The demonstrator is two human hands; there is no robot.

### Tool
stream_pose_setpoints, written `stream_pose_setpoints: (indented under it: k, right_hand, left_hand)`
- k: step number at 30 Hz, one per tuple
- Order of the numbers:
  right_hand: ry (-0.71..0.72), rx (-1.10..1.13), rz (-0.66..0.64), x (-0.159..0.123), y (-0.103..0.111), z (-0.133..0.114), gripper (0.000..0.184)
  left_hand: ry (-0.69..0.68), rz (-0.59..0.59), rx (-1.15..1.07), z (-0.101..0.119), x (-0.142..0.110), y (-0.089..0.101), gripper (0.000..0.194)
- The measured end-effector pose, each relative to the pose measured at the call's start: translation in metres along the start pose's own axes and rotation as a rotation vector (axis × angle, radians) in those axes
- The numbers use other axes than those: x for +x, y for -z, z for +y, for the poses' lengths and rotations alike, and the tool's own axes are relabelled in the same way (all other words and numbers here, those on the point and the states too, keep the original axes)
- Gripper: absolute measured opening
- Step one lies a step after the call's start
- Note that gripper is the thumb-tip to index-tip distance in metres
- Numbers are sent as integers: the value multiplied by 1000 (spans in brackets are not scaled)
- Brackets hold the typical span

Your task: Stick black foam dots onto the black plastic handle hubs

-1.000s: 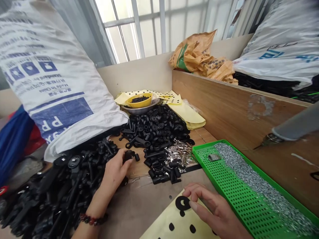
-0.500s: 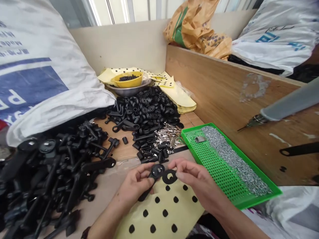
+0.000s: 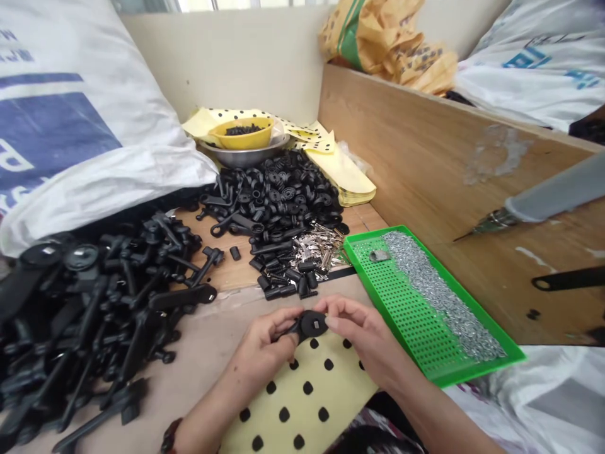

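My left hand point(image 3: 265, 343) is closed around a black plastic part point(image 3: 293, 328) with a round end. A flat black ring pad point(image 3: 312, 324) lies over that round end, and a small light spot shows through its centre hole. My right hand point(image 3: 357, 328) pinches the pad's right edge between thumb and fingers. Just under both hands is a yellow backing sheet point(image 3: 302, 397) with rows of black dots; its lower part rests toward my lap.
Black plastic arms point(image 3: 118, 302) are heaped at left, below a white sack point(image 3: 142, 164). Behind my hands lie black discs point(image 3: 293, 189) and metal pieces point(image 3: 319, 249). A green tray point(image 3: 401, 328) of small screws point(image 3: 439, 290) sits at right, near a hanging grey screwdriver point(image 3: 543, 195).
My right hand has brought the ring pad left onto the round end of the black part. The yellow sheet is now lower in view, and the view has tilted down slightly.
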State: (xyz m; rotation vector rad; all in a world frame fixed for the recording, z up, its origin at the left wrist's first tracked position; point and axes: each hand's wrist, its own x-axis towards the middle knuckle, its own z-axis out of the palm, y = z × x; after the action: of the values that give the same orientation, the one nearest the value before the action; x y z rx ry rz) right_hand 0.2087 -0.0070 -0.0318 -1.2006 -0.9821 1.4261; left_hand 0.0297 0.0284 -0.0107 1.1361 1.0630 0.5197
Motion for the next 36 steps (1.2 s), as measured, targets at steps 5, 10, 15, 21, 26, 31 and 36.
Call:
stream_pose_setpoints:
  k: [5,10,15,21,26,31,36]
  right_hand:
    - [-16,52,6,1,0,3,22]
    - [-15,98,-14,1,0,5,20]
    - [-32,94,-24,0,1,5,20]
    - [-39,107,-27,1,1,5,21]
    - [-78,159,-34,2,1,7,21]
    - [-102,242,-39,2,2,10,22]
    - [-145,285,-43,3,3,8,23]
  left_hand:
    - [-14,-14,-18,-2,0,0,43]
    - [-22,-36,-16,-1,0,-2,41]
    - [-45,-28,37,-3,-1,-1,39]
    - [-46,-30,20,-8,0,1,41]
    - [-42,-22,-8,-7,0,-1,41]
    - [-28,-23,-37,-8,0,-2,41]
    - [1,-20,-59,-8,2,-2,43]
